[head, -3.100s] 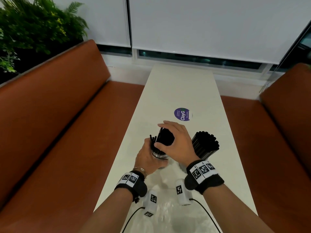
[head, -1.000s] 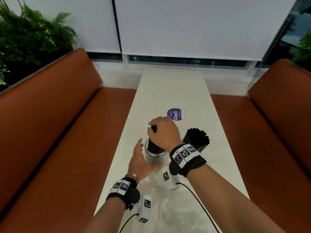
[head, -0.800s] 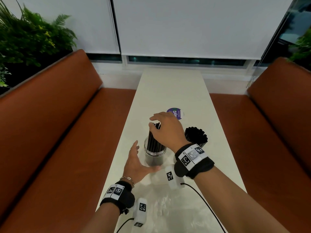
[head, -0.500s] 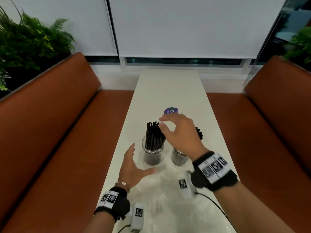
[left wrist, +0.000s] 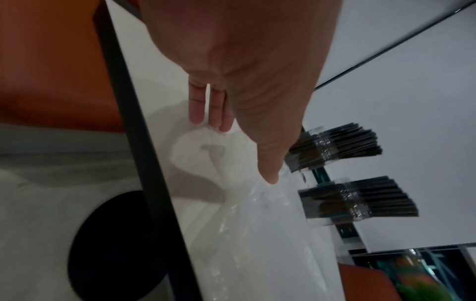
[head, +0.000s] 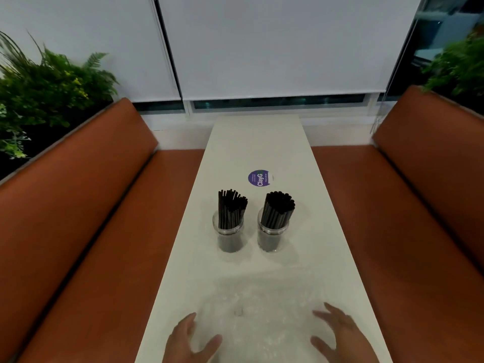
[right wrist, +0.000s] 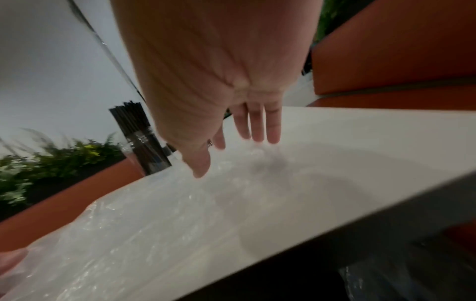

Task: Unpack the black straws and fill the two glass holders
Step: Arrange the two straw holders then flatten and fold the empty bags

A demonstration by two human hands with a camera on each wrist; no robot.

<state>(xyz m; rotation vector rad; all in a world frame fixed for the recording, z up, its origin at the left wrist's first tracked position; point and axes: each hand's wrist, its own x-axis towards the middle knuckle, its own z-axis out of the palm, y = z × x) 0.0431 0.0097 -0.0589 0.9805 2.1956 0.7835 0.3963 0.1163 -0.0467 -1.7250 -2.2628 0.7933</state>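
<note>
Two glass holders stand side by side mid-table, each packed with upright black straws: the left holder (head: 230,235) and the right holder (head: 273,235). Both holders also show in the left wrist view (left wrist: 332,150) (left wrist: 352,200), and one in the right wrist view (right wrist: 144,142). An empty clear plastic wrapper (head: 259,313) lies flat on the near end of the table. My left hand (head: 190,339) and right hand (head: 337,334) hover open at either side of the wrapper, fingers spread, holding nothing.
The narrow white table (head: 259,142) runs away from me, with a round purple sticker (head: 259,177) beyond the holders. Orange bench seats (head: 86,231) (head: 408,218) flank both sides. Green plants (head: 44,93) stand behind the left bench.
My right hand let go of the straws in the left holder and drew back. Both hands pulled toward the near table end and now hover open over the wrapper.
</note>
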